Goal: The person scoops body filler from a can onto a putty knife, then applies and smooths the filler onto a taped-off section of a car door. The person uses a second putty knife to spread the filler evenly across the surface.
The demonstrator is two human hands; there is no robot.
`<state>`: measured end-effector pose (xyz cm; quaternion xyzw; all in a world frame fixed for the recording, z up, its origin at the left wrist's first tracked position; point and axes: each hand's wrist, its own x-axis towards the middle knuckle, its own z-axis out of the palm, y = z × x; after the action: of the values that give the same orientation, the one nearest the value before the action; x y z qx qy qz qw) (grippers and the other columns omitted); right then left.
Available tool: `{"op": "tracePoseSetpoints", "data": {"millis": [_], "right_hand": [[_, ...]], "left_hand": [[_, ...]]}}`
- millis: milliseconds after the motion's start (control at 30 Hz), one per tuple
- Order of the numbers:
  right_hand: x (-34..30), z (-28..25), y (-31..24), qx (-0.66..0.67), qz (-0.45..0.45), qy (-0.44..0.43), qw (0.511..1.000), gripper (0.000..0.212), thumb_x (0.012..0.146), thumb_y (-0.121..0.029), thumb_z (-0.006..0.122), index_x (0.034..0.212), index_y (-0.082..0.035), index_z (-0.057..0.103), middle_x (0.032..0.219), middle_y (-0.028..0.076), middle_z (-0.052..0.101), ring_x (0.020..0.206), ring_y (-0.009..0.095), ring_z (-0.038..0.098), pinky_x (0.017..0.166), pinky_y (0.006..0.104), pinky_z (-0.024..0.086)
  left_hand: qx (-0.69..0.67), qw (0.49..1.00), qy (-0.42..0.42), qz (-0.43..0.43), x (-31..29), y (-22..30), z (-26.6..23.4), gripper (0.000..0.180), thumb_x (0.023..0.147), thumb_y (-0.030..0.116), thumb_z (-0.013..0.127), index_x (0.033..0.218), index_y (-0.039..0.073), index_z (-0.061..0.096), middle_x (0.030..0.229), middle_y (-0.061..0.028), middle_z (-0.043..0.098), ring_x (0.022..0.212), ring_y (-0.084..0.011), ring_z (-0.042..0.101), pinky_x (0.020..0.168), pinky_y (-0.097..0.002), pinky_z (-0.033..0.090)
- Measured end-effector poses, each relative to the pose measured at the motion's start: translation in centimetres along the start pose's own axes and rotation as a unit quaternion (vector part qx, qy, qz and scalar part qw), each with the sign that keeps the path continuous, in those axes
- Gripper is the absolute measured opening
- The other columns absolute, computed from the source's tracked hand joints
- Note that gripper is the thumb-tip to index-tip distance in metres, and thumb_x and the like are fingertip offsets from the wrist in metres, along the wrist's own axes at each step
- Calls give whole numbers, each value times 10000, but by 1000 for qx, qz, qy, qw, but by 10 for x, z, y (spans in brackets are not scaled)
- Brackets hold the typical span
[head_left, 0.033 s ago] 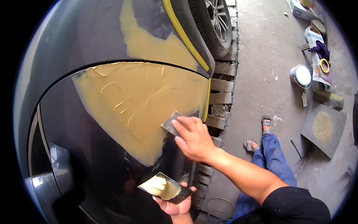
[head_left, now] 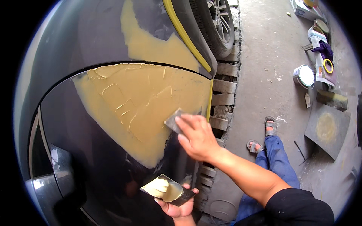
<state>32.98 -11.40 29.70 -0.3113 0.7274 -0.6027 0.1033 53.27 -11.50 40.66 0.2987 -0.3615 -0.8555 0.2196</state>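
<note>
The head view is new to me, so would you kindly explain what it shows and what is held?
No machine is involved: a person works bare-handed, and the view comes from the left of two fisheye cameras worn on their head, bending straight edges. The right hand holds a thin grey rectangular spreader at the edge of a broad tan patch on a dark car body panel. The left hand holds a flat dark plate carrying a pale yellow lump of paste. At the top is a black-tyred, silver-spoked wheel; to the right, a metal can with a white top stands on the grey floor.
</note>
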Motion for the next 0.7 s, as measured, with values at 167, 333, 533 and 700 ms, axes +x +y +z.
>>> {"op": "tracePoseSetpoints", "data": {"millis": [167, 333, 533, 700], "right_hand": [[66, -12, -14, 19, 5, 111, 994, 468, 851, -208, 610, 1272, -23, 520, 1251, 168, 488, 1096, 364, 470, 947, 441, 408], [43, 2, -37, 25, -22, 92, 995, 538, 806, -240, 652, 1300, -99, 491, 1264, 118, 470, 1090, 339, 464, 830, 447, 442], [27, -9, 0, 42, 43, 48, 997, 478, 852, -257, 595, 1293, -88, 520, 1272, 127, 468, 1119, 354, 456, 905, 476, 422], [74, 3, 9, 32, 31, 122, 992, 466, 886, -259, 577, 1299, -56, 502, 1263, 154, 462, 1092, 368, 460, 916, 463, 428]], "left_hand": [[0, 1000, -16, -11, 2, -3, -2, 602, 894, 641, 454, 1408, 331, 413, 1329, 22, 552, 1153, -302, 498, 902, -590, 385], [3, 1000, -17, -21, 8, -4, 0, 603, 891, 645, 454, 1410, 343, 406, 1327, 27, 554, 1150, -303, 498, 895, -587, 385], [-2, 1000, -20, -14, 7, -2, 0, 591, 891, 644, 454, 1398, 340, 426, 1329, 24, 555, 1150, -305, 498, 890, -580, 385], [-26, 999, -29, -21, 10, -7, -1, 585, 897, 640, 449, 1394, 331, 435, 1339, 16, 551, 1159, -306, 490, 900, -580, 376]]}}
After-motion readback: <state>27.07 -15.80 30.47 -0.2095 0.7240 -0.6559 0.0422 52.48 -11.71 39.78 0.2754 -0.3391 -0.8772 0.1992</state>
